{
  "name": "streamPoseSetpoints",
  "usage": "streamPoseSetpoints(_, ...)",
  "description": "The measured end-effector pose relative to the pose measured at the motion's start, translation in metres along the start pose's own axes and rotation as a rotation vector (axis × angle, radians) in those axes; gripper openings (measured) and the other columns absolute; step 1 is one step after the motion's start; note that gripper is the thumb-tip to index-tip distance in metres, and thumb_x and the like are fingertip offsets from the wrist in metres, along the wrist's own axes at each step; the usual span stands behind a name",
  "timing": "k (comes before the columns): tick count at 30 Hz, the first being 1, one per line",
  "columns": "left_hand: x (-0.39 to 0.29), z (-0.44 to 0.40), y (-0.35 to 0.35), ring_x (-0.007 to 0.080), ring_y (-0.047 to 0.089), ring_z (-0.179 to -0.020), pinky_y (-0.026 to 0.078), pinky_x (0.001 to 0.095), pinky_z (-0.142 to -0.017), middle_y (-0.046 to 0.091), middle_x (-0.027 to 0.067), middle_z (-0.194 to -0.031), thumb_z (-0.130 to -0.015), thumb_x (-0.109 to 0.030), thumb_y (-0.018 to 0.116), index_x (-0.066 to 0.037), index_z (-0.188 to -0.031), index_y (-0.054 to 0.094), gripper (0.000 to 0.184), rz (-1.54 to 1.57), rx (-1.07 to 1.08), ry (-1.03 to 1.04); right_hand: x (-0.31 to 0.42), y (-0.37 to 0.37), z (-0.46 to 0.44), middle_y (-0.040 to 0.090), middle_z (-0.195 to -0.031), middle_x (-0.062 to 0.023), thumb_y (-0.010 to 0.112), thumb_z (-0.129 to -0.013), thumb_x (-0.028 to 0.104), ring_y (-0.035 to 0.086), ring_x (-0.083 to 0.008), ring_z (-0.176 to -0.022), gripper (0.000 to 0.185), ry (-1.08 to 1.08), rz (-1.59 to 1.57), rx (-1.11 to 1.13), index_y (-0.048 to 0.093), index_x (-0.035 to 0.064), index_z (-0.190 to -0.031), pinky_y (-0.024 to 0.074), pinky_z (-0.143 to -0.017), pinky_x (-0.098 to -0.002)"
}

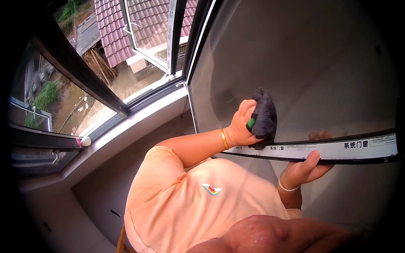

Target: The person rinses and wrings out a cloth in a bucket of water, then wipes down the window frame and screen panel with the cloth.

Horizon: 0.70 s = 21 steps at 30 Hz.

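My left hand (242,122), with a gold bracelet at the wrist, is closed around a dark grey fluffy cloth (265,114). A small green patch shows between its fingers. The cloth rests against the lower part of a dark mesh-like panel (329,76), by its bottom rail. My right hand (306,168), wearing a silver-coloured bangle, grips that black frame (367,161) from below. Its thumb lies over a white printed strip (325,152) on the rail, and its other fingers are partly hidden behind.
A white sill (147,110) curves along the left. Beyond it, an open window sash (149,57) stands outward, with a tiled roof (110,31) outside. A pink-and-white object (85,141) sits at the sill. Part of a wooden piece (121,240) shows at the lower left.
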<state>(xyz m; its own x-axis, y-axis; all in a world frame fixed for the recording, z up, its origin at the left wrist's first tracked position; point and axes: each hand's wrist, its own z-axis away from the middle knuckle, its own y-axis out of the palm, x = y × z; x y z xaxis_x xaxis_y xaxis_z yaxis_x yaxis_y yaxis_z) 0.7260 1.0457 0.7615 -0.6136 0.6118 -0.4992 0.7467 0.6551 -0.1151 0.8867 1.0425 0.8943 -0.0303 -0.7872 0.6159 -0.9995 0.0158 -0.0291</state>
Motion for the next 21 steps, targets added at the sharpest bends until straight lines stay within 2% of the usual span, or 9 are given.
streamPoseSetpoints(2, 0.026, 0.033, 0.002, 0.0389, 0.043, -0.118, 0.048, 0.0438, -0.091, 0.051, 0.0152, -0.123, -0.063, -0.023, 0.076, -0.01, -0.113, 0.061, 0.054, -0.159, 0.167, 0.019, -0.001, 0.001, -0.002, 0.05, -0.125, -0.0248, 0.059, -0.091, 0.028, 0.055, -0.0245, -0.099, 0.069, -0.028, 0.011, -0.016, 0.025, -0.009, -0.139, 0.0525, -0.081, -0.0363)
streamPoseSetpoints(7, 0.066, 0.133, 0.02, 0.0444, 0.056, -0.105, 0.047, 0.0463, -0.093, 0.053, 0.0233, -0.118, -0.077, -0.024, 0.073, 0.002, -0.129, 0.04, 0.067, -0.063, 0.044, -0.78, -0.014, -0.008, -0.011, 0.052, -0.124, -0.023, 0.06, -0.09, 0.02, 0.057, -0.0233, -0.1, 0.066, -0.076, -0.008, -0.018, 0.028, -0.0108, -0.138, 0.0537, -0.082, -0.0341)
streamPoseSetpoints(11, 0.104, 0.197, 0.019, 0.0433, 0.06, -0.106, 0.049, 0.046, -0.092, 0.058, 0.027, -0.118, -0.091, -0.036, 0.062, 0.007, -0.122, 0.05, 0.055, -0.228, 0.33, -1.435, -0.016, -0.004, -0.014, 0.054, -0.12, -0.0225, 0.056, -0.092, 0.017, 0.059, -0.0228, -0.101, 0.05, -0.175, -0.003, -0.063, 0.038, -0.008, -0.132, 0.0527, -0.089, -0.0354)
streamPoseSetpoints(13, 0.162, 0.288, 0.039, 0.0297, 0.068, -0.089, 0.056, 0.0394, -0.078, 0.066, 0.0162, -0.101, -0.097, -0.024, 0.054, 0.004, -0.116, 0.055, 0.034, 0.34, 0.275, -1.656, -0.019, -0.011, -0.016, 0.054, -0.123, -0.0212, 0.056, -0.092, 0.015, 0.057, -0.0222, -0.104, 0.05, -0.215, 0.026, -0.008, 0.038, -0.0095, -0.131, 0.0506, -0.092, -0.0349)
streamPoseSetpoints(14, 0.133, 0.26, 0.03, 0.0209, 0.068, -0.083, 0.057, 0.035, -0.072, 0.067, 0.0118, -0.097, -0.1, -0.022, 0.049, 0.004, -0.114, 0.056, 0.03, 0.528, 0.278, -1.634, -0.02, -0.009, -0.016, 0.053, -0.124, -0.0204, 0.056, -0.092, 0.014, 0.056, -0.0219, -0.108, 0.049, -0.222, 0.023, -0.029, 0.038, -0.0106, -0.13, 0.0483, -0.096, -0.0344)
streamPoseSetpoints(17, 0.103, 0.206, 0.025, 0.0209, 0.067, -0.083, 0.057, 0.0349, -0.072, 0.066, 0.0131, -0.099, -0.101, -0.024, 0.049, 0.003, -0.116, 0.054, 0.031, 0.578, 0.206, -1.529, -0.017, -0.009, -0.018, 0.052, -0.127, -0.0208, 0.056, -0.091, 0.012, 0.056, -0.0229, -0.11, 0.048, -0.229, -0.009, -0.013, 0.038, -0.0117, -0.13, 0.0469, -0.098, -0.0354)
streamPoseSetpoints(18, 0.076, 0.163, 0.021, 0.0194, 0.065, -0.081, 0.057, 0.0346, -0.072, 0.065, 0.0125, -0.099, -0.1, -0.019, 0.051, 0.003, -0.118, 0.052, 0.028, 0.456, 0.19, -1.556, -0.017, -0.012, -0.017, 0.052, -0.127, -0.0208, 0.056, -0.091, 0.012, 0.056, -0.0229, -0.11, 0.048, -0.22, -0.007, -0.018, 0.038, -0.0117, -0.13, 0.0469, -0.098, -0.0354)
streamPoseSetpoints(19, 0.052, 0.132, 0.018, 0.0173, 0.064, -0.084, 0.055, 0.0333, -0.075, 0.064, 0.0104, -0.099, -0.097, -0.015, 0.056, 0.004, -0.118, 0.05, 0.029, 0.644, 0.072, -1.435, -0.018, -0.014, -0.017, 0.052, -0.127, -0.0208, 0.056, -0.091, 0.011, 0.055, -0.0233, -0.111, 0.049, -0.209, 0.009, -0.014, 0.038, -0.0121, -0.13, 0.0462, -0.099, -0.0357)
streamPoseSetpoints(21, 0.036, 0.088, 0.02, 0.0158, 0.061, -0.092, 0.051, 0.0319, -0.083, 0.064, 0.0108, -0.104, -0.094, -0.016, 0.06, 0.005, -0.121, 0.051, 0.035, 0.644, 0.072, -1.216, -0.022, -0.015, -0.02, 0.052, -0.127, -0.0207, 0.056, -0.091, 0.011, 0.055, -0.0236, -0.112, 0.049, -0.197, 0.02, -0.01, 0.038, -0.0125, -0.131, 0.0456, -0.1, -0.036)
